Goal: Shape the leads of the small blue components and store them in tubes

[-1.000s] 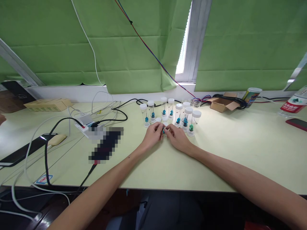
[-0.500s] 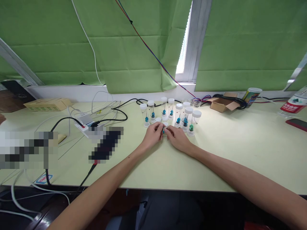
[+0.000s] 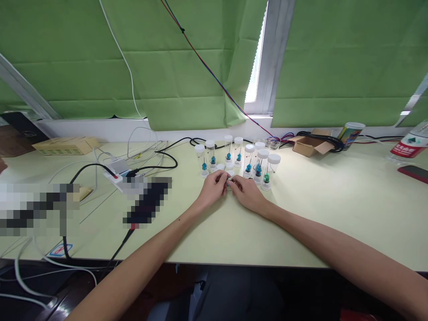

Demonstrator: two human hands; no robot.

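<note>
My left hand and my right hand meet over the table, thumbs and fingertips pinched together. Between them is a small dark-and-blue part, mostly covered by the fingers. Just behind the hands stand small white-capped containers, partly hidden. Around them are several clear tubes with white caps, each with a blue piece and thin dark wire inside, such as the tube on the left. One tube by my right hand has a green piece instead.
On the left lie a power strip, tangled cables and a pixelated dark device. Back right are an open cardboard box, a printed can and a bottle. A dark red-edged object lies at the right edge.
Hardly anything differs. My fingertips shift very slightly around the small part; both hands stay in the same place, and the tubes have not moved.
</note>
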